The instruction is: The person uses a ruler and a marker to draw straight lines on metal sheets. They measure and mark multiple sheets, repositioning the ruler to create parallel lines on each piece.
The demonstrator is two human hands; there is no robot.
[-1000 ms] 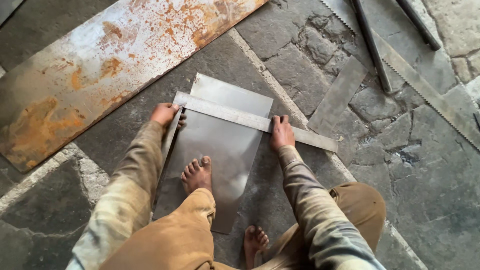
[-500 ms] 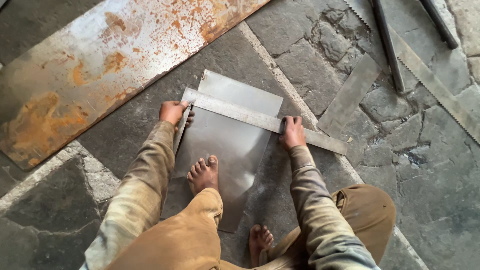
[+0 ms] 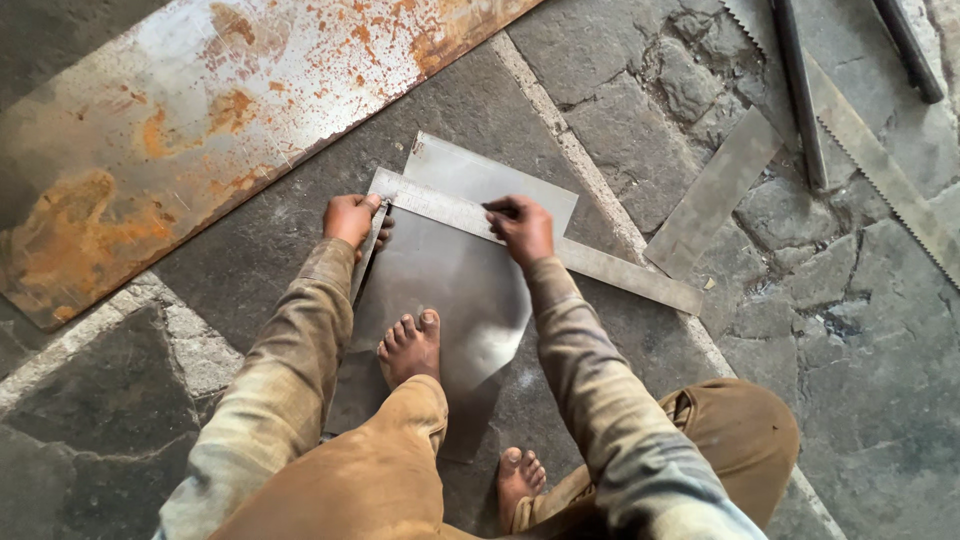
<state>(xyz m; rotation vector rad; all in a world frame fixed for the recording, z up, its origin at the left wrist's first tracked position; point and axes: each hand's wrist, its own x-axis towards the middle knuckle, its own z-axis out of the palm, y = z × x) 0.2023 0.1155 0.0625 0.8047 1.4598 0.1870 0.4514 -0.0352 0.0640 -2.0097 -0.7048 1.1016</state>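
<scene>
Two bare hands work a steel square laid across a small grey metal sheet on a stone-slab floor, seen from a head-worn camera looking down. The left hand grips the corner of the square at the sheet's left edge, fingers curled down over the short arm that runs back along that edge toward the person. The right hand rests on the long arm of the square near the middle of the sheet, fingers bunched together and pinching a thin dark scribing tool whose tip lies against the rule's far edge. The long arm crosses the sheet at a slant and runs out past its right edge onto the floor. A bare foot stands on the sheet just behind the hands, pinning it flat; a second foot rests on the floor nearer the person, beside the sheet's lower corner. A large rust-stained steel plate lies on the floor to the upper left, well apart from the sheet. To the right lie a narrow metal strip, a toothed saw blade and two dark bars
</scene>
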